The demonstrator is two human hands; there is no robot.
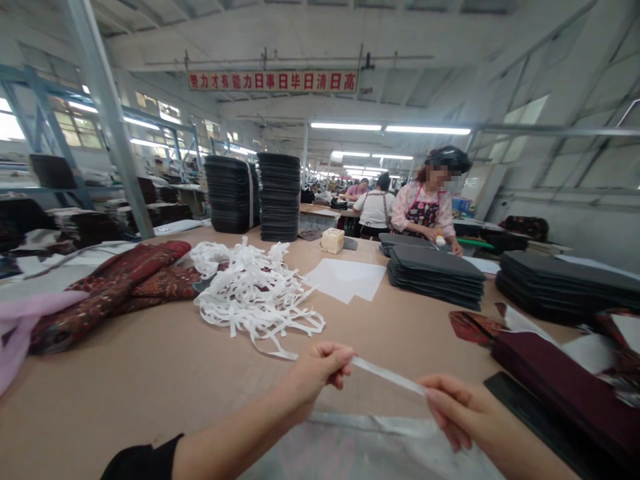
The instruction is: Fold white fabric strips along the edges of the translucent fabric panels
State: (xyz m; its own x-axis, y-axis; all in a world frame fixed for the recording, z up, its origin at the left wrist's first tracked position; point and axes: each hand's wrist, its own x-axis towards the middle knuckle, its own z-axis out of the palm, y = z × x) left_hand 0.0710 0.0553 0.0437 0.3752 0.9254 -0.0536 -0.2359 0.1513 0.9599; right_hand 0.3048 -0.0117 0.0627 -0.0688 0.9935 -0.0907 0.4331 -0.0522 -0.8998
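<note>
A narrow white fabric strip (387, 375) runs fairly straight between my two hands above the near side of the table. My left hand (320, 370) is closed on it, thumb against the fingers. To the right, my right hand (453, 408) pinches the strip between thumb and forefinger. Past my left hand the strip trails back to a loose tangled heap of white strips (255, 287) lying on the brown tabletop (165, 373).
Patterned red fabric (135, 280) lies at left. Tall dark stacks (279, 197) stand at the back; lower dark stacks (435, 277) and maroon pieces (560, 387) are at right. White paper (347, 279) and a yellowish block (333, 241) lie mid-table. A co-worker (425, 207) stands across the table.
</note>
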